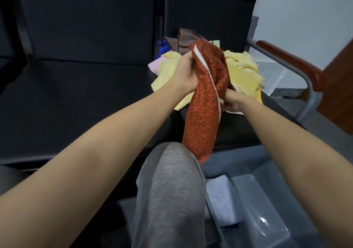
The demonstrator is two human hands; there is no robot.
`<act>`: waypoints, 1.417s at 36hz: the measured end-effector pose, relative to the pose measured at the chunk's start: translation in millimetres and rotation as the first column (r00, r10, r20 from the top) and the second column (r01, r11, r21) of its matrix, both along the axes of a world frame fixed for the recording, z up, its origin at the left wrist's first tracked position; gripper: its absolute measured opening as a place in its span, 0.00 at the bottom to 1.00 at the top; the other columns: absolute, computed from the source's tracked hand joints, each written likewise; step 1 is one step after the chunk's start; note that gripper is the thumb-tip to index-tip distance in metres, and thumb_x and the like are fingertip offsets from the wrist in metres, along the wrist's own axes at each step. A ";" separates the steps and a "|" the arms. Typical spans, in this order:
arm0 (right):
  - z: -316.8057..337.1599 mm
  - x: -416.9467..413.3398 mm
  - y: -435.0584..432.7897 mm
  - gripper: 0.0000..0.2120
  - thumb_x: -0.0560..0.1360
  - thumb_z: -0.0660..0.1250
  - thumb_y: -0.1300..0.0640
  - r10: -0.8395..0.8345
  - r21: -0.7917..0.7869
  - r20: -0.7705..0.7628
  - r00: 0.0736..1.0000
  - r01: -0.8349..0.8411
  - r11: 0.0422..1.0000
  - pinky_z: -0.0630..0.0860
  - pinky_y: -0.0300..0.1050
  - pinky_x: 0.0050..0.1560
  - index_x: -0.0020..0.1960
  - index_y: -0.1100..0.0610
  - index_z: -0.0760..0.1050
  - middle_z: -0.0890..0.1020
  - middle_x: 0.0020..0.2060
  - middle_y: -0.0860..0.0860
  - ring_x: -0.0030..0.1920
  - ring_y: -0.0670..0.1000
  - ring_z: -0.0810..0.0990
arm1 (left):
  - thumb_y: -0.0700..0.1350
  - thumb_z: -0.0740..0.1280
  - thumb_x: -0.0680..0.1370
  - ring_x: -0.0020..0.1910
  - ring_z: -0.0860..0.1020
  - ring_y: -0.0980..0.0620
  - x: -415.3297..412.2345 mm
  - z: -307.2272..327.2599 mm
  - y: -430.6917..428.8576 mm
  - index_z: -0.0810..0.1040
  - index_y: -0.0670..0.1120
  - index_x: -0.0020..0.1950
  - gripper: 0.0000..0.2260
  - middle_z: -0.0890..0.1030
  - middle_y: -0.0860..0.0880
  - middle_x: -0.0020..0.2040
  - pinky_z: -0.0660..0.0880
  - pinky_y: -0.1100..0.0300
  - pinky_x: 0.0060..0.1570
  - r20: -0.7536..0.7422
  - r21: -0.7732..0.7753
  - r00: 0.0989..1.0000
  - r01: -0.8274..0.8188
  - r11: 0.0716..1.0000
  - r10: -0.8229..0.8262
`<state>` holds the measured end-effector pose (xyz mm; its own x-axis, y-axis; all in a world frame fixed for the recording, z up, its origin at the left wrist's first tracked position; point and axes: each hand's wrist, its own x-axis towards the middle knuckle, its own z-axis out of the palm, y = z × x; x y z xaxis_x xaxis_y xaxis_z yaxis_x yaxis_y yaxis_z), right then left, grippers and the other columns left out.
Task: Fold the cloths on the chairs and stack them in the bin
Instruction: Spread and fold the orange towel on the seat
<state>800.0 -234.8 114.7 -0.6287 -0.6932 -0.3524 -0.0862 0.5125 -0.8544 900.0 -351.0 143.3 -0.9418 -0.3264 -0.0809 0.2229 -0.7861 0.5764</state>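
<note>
A red-orange knitted cloth (205, 102) with a white edge hangs bunched above the black chair seat. My left hand (186, 72) grips its upper part. My right hand (232, 100) holds its white edge lower down, partly hidden behind the fabric. Behind them a pile of cloths lies on the seat: yellow ones (240, 70), a pink one (153, 65), a brown one (183, 39) and a blue one (162, 47). The grey plastic bin (267, 209) stands on the floor at the lower right, with a folded white cloth (219, 200) inside.
Black chairs (86, 76) fill the left and middle. A wooden armrest (290, 60) on a metal frame bounds the right chair. My knee in grey trousers (172, 190) sits between the chairs and the bin. A white wall is at the upper right.
</note>
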 end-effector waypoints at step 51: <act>-98.0 128.6 -190.3 0.18 0.77 0.65 0.55 0.147 -0.204 -0.329 0.933 -0.222 0.953 0.68 0.43 0.63 0.65 0.56 0.68 0.73 0.56 0.50 0.59 0.51 0.72 | 0.53 0.62 0.78 0.75 0.54 0.47 175.8 -112.1 -166.8 0.56 0.60 0.76 0.28 0.59 0.52 0.76 0.49 0.42 0.69 0.294 -0.755 0.766 0.553 -0.353 0.573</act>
